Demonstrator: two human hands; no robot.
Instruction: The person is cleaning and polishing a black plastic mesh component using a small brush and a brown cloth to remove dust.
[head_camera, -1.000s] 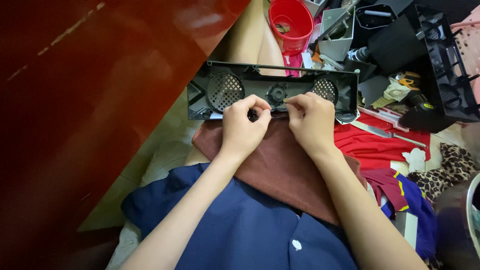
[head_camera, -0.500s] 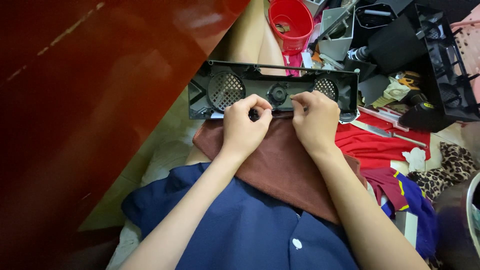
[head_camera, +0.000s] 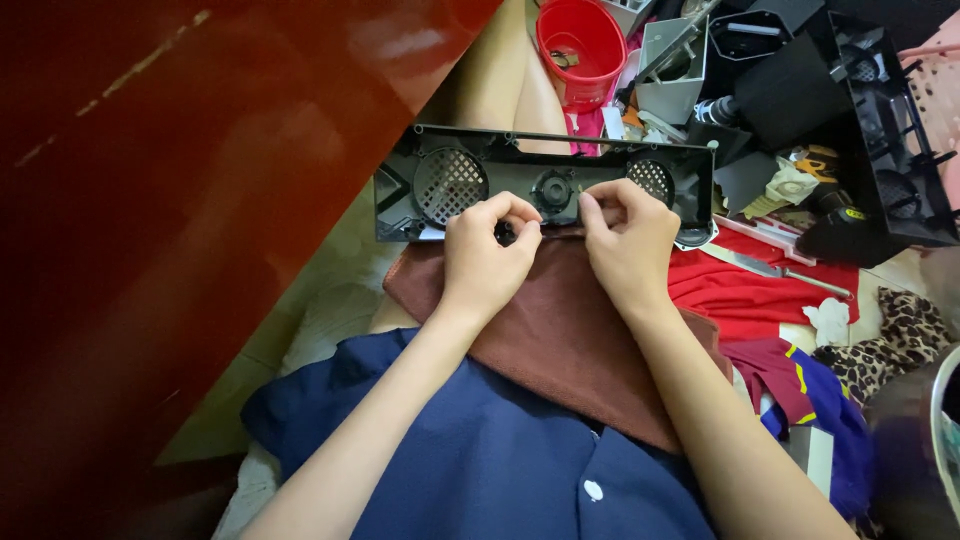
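**Black panel worked on the lap**

A long black plastic panel with round mesh grilles (head_camera: 545, 185) lies across the person's lap on a brown cloth (head_camera: 570, 330). The left hand (head_camera: 487, 258) and right hand (head_camera: 628, 240) meet at its near edge, fingers pinched together on a small part there. Beyond, the floor holds a red plastic bucket (head_camera: 580, 40), black plastic housings (head_camera: 880, 130) and red fabric (head_camera: 750, 290). A dark red-brown wooden surface (head_camera: 180, 200) fills the left.
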